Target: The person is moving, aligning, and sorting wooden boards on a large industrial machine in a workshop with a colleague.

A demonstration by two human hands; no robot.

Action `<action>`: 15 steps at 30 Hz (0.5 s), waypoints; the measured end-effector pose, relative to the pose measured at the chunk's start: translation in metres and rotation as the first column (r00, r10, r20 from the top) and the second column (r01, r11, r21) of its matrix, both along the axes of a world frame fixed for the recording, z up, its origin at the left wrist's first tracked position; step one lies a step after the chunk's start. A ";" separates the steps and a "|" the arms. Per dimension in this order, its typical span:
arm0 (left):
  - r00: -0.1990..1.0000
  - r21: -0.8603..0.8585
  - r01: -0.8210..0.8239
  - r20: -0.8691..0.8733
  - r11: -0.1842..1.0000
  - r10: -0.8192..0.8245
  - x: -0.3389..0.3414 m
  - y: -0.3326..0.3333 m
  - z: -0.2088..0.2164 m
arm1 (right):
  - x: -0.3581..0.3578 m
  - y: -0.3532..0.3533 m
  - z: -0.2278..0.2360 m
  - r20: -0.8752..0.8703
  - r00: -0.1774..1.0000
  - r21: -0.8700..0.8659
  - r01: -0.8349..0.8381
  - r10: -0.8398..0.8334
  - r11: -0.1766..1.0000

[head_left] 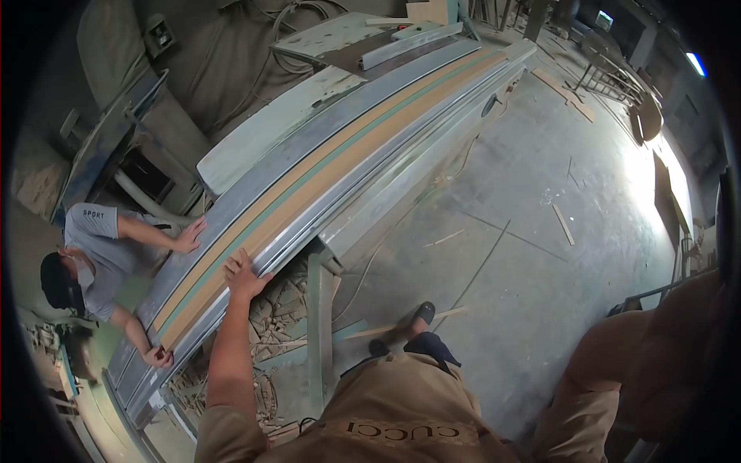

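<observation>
My left hand (pixel 245 279) lies on the near side of a long wooden board (pixel 270 224), its fingers spread over the surface and its thumb toward the edge. A pale green strip (pixel 316 170) runs the board's length between two light brown bands. The board rests flat on a long grey metal machine table (pixel 289 166), beside silver rails (pixel 347 185). My right arm (pixel 602 363) is bent and raised close at the right; its forearm is dark and blurred, and I cannot make out the hand.
Across the table a co-worker (pixel 100 255) in a cap and mask has one hand on the table and one at the board's near-left end. Wood offcuts (pixel 282 316) are piled below the table. Thin strips (pixel 562 224) lie on the concrete floor; a metal frame (pixel 610 81) stands far right.
</observation>
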State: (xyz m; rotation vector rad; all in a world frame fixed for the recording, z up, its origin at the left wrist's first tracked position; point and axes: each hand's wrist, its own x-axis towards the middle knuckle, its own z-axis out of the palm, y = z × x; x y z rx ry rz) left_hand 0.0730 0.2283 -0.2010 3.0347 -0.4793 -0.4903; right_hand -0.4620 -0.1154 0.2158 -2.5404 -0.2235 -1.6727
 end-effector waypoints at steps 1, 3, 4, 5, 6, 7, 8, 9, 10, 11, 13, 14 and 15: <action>1.000 0.027 -0.006 -0.007 1.000 0.007 -0.003 0.011 0.002 | 0.001 -0.005 -0.001 0.004 1.000 0.013 -0.001 0.000 1.000; 1.000 0.053 -0.015 0.012 0.998 0.014 -0.006 0.023 -0.001 | 0.009 -0.003 -0.007 0.015 1.000 0.037 -0.002 0.001 0.999; 1.000 0.076 0.008 0.003 0.997 -0.009 -0.006 0.027 -0.001 | 0.013 -0.003 -0.011 0.019 1.000 0.057 -0.001 0.000 0.998; 1.000 0.049 -0.006 -0.006 0.999 0.006 -0.006 0.027 -0.001 | 0.007 0.002 -0.016 0.008 1.000 0.082 0.002 -0.002 0.997; 1.000 0.027 -0.019 -0.018 0.999 0.020 -0.006 0.026 0.000 | 0.015 0.012 -0.018 -0.007 1.000 0.111 0.007 -0.007 0.994; 1.000 0.045 -0.016 -0.020 0.999 0.017 -0.010 0.027 0.005 | 0.032 0.021 -0.019 -0.025 1.000 0.137 0.015 -0.011 0.991; 1.000 0.044 -0.020 -0.015 0.999 0.021 -0.011 0.021 0.011 | 0.048 0.027 -0.020 -0.037 0.999 0.143 0.014 -0.009 0.990; 1.000 0.047 -0.024 -0.012 0.999 0.025 -0.010 0.020 0.011 | 0.086 0.044 -0.014 -0.042 0.999 0.142 0.013 -0.007 0.990; 1.000 0.034 -0.031 -0.001 0.999 0.031 -0.009 0.019 0.012 | 0.118 0.056 -0.010 -0.047 0.999 0.141 0.011 -0.005 0.990; 0.999 0.038 -0.043 -0.005 0.998 0.043 -0.009 0.017 0.011 | 0.096 0.012 -0.015 -0.051 0.999 0.139 0.008 -0.001 0.990; 0.996 0.039 -0.086 -0.006 0.996 0.086 -0.010 0.019 0.008 | 0.125 0.003 -0.020 -0.061 0.998 0.140 -0.014 0.022 0.990; 0.996 0.020 -0.084 0.007 0.996 0.083 -0.010 0.018 0.007 | 0.146 -0.017 -0.045 -0.023 0.982 0.265 -0.174 0.186 0.948; 0.996 -0.002 -0.086 0.018 0.996 0.086 -0.009 0.018 0.004 | 0.160 -0.039 -0.063 -0.115 0.986 0.255 -0.086 0.119 0.963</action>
